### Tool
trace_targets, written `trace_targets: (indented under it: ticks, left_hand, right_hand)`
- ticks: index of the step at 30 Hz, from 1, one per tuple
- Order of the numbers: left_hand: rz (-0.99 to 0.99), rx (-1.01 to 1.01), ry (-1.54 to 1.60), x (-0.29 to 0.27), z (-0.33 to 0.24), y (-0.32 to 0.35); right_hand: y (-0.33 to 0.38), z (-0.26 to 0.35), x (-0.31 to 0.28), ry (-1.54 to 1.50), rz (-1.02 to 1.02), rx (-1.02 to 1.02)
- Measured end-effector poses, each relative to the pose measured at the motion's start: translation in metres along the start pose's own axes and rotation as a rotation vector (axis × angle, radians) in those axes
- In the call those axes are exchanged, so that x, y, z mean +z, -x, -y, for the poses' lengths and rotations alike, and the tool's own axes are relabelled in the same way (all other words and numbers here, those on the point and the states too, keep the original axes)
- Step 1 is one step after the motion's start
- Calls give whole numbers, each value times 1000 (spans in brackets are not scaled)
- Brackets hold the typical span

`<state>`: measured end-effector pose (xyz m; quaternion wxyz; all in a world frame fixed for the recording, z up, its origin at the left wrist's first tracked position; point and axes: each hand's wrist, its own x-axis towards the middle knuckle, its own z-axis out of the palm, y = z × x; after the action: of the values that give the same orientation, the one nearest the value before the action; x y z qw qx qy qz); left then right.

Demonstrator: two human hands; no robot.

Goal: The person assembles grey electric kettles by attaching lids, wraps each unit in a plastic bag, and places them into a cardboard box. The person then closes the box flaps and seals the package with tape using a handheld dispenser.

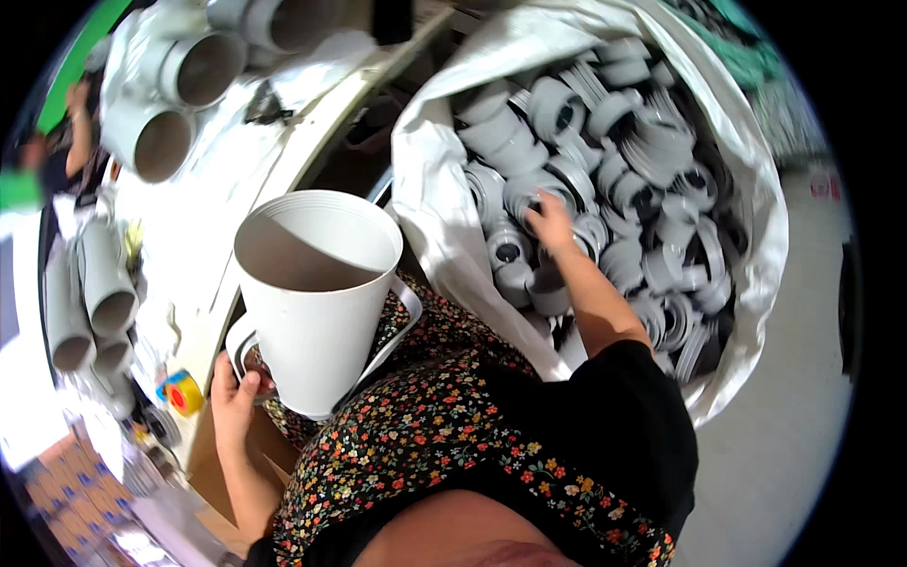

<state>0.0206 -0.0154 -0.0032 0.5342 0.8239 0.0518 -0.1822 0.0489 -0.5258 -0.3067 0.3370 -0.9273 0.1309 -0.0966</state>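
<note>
My left hand (238, 389) is closed round one handle of a large light-grey plastic two-handled tub (321, 331). It stands upright in front of me, wide mouth up, and its inside looks bare where it shows. My right hand (553, 225) reaches into a big white woven sack (430, 189) at the right. Its fingertips are at a grey ringed plastic fitting (534, 189); blur hides whether they grip it. Many similar grey fittings (657, 146), with rings, flanges and short collars, lie heaped in the sack.
A pale worktable (213, 255) runs along the left. Several wide grey tubs or pipes (175, 142) lie on it at the far left, more (104, 283) nearer. A yellow tape roll (184, 394) sits by its edge. Another person's arm (80, 137) shows at the far left.
</note>
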Motion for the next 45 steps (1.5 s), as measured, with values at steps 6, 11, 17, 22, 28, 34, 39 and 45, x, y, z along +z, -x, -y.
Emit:
trace_targets:
  ticks: [6, 11, 17, 22, 28, 34, 39, 45]
  left_hand:
    - [67, -48, 22, -2, -11, -18]
    - [-9, -61, 24, 5, -13, 3]
    - [35, 45, -1, 6, -14, 3]
    - [81, 81, -24, 0, -6, 3]
    - [72, 46, -123, -13, -8, 12]
    - [37, 152, -201, 3, -14, -1]
    - [-46, 360, -278, 9, -6, 7]
    - [-109, 284, -273, 9, -3, 15]
  right_hand:
    - [70, -238, 4, 204, 556, 578]
    - [39, -104, -9, 610, 799, 455]
    - [39, -124, -2, -134, 615, 685]
    - [22, -138, 9, 1084, 1069, 416]
    - [46, -64, -18, 122, 883, 376]
    - [42, -10, -42, 438, 557, 312]
    - [-38, 203, -110, -140, 99, -252]
    - [-37, 354, -104, -280, 112, -1029]
